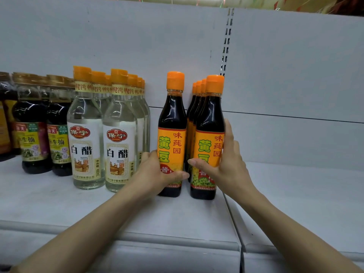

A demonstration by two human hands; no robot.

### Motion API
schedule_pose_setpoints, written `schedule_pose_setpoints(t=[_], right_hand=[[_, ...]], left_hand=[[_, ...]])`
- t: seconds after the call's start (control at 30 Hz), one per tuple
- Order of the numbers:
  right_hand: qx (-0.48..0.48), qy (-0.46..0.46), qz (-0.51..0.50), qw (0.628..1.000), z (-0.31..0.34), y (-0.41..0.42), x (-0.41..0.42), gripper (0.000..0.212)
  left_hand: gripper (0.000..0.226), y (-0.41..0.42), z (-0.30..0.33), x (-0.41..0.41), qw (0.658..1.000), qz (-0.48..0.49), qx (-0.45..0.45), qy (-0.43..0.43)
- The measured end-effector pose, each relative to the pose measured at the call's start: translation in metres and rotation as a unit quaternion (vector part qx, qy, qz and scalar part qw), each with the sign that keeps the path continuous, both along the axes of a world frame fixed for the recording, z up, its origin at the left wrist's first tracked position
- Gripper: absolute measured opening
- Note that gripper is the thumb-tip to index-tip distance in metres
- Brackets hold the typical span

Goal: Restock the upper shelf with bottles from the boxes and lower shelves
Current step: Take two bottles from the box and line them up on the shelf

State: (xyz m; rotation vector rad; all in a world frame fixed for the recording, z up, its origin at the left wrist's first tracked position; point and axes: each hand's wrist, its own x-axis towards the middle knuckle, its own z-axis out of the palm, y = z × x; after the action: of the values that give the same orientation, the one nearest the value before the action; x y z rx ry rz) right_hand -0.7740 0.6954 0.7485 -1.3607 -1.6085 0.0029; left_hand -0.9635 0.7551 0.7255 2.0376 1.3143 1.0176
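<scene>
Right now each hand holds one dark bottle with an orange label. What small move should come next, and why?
Probably slide the left bottle back against the rear wall. The left hand grips it alone in its column, while the right bottle, held by the right hand, already fronts a filled row.

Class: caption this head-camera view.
Left hand and right hand each grip an orange-capped soy sauce bottle on the shelf.

a shop: white slotted shelving (295, 184) stocked with rowed sauce bottles (84, 134).
</scene>
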Motion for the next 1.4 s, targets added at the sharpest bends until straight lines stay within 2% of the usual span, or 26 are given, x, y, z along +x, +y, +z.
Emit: schedule_pose_setpoints(t=[0.27, 0.43, 0.53, 0.63, 0.7, 0.8, 1.0, 1.13, 1.3, 1.4], right_hand=[[-0.013, 0.011, 0.006, 1.000, 0.003, -0.003, -0.005, 0.110], [-0.100, 0.047, 0.090, 0.990, 0.026, -0.022, -0.001, 0.100], [-0.117, 0.054, 0.092, 0.987, 0.033, -0.043, 0.001, 0.103], [-0.101, 0.036, 0.116, 0.987, 0.036, -0.075, 0.002, 0.071], [-0.109, 0.032, 0.145, 0.983, 0.033, -0.098, 0.000, 0.074], [-0.141, 0.034, 0.206, 0.968, 0.028, -0.128, -0.010, 0.081], [-0.168, 0.032, 0.313, 0.934, 0.015, -0.168, -0.036, 0.050], [-0.197, 0.010, 0.370, 0.908, 0.008, -0.187, -0.061, 0.043], [-0.241, -0.048, 0.421, 0.873, 0.005, -0.208, -0.112, 0.042], [-0.261, -0.068, 0.458, 0.847, 0.002, -0.223, -0.157, 0.043]], left_hand=[[0.113, -0.022, 0.006, 0.006, 0.999, 0.031, 0.002, -0.023], [0.098, -0.043, 0.018, 0.012, 0.998, 0.062, 0.000, -0.005], [0.091, -0.061, 0.018, 0.011, 0.996, 0.084, -0.004, -0.002], [0.072, -0.094, 0.015, 0.012, 0.992, 0.120, 0.024, -0.023], [0.063, -0.119, 0.013, 0.012, 0.988, 0.142, 0.053, -0.033], [0.044, -0.161, 0.007, 0.006, 0.983, 0.166, 0.068, -0.047], [0.020, -0.244, -0.019, -0.023, 0.975, 0.210, 0.036, -0.069], [0.007, -0.282, -0.031, -0.054, 0.970, 0.234, 0.013, -0.069], [0.023, -0.331, -0.031, -0.107, 0.969, 0.245, -0.023, -0.009], [0.024, -0.359, -0.035, -0.147, 0.961, 0.273, -0.036, 0.035]])
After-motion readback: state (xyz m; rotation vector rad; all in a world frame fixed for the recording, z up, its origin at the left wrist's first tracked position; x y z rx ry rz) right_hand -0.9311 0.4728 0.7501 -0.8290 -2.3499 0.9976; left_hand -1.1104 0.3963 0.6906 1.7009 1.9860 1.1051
